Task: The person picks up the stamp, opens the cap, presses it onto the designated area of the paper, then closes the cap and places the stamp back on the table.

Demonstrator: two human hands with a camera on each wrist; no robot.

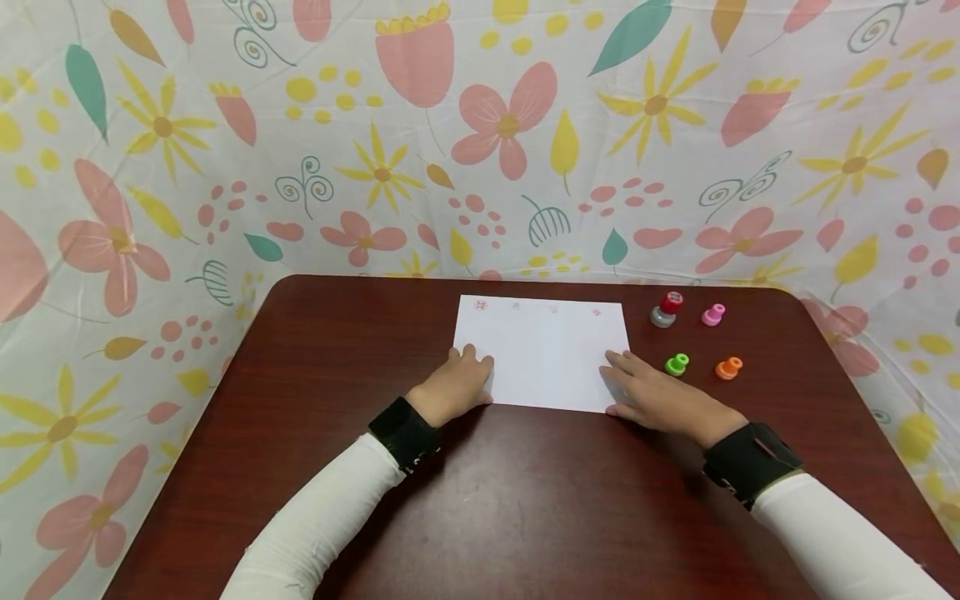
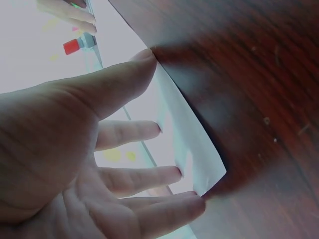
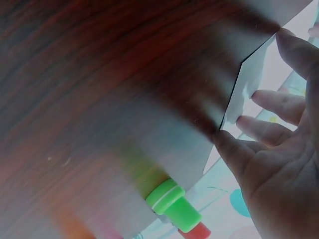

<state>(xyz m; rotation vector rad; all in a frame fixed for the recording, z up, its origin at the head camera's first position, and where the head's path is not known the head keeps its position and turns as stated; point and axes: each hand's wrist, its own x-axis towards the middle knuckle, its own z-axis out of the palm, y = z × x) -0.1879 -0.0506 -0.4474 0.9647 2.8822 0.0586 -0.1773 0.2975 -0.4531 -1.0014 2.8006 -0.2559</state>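
Note:
A white sheet of paper [image 1: 547,358] lies on the brown table, with several small faint stamped marks in a row along its far edge. On its left edge rests my left hand [image 1: 456,383], fingertips and thumb touching the paper; the left wrist view shows the fingers spread and loosely extended along the paper edge [image 2: 192,144]. The right hand [image 1: 663,396] touches the right edge near the front corner, thumb and fingertips apart. Just beyond the right hand stands a small green stamp [image 1: 677,365], also visible in the right wrist view.
Right of the paper are an orange stamp [image 1: 728,368], a pink stamp [image 1: 713,315] and a red-and-grey stamp [image 1: 666,308]. The brown table [image 1: 525,500] extends toward the person. A flower-patterned cloth [image 1: 502,208] hangs behind the table and at its sides.

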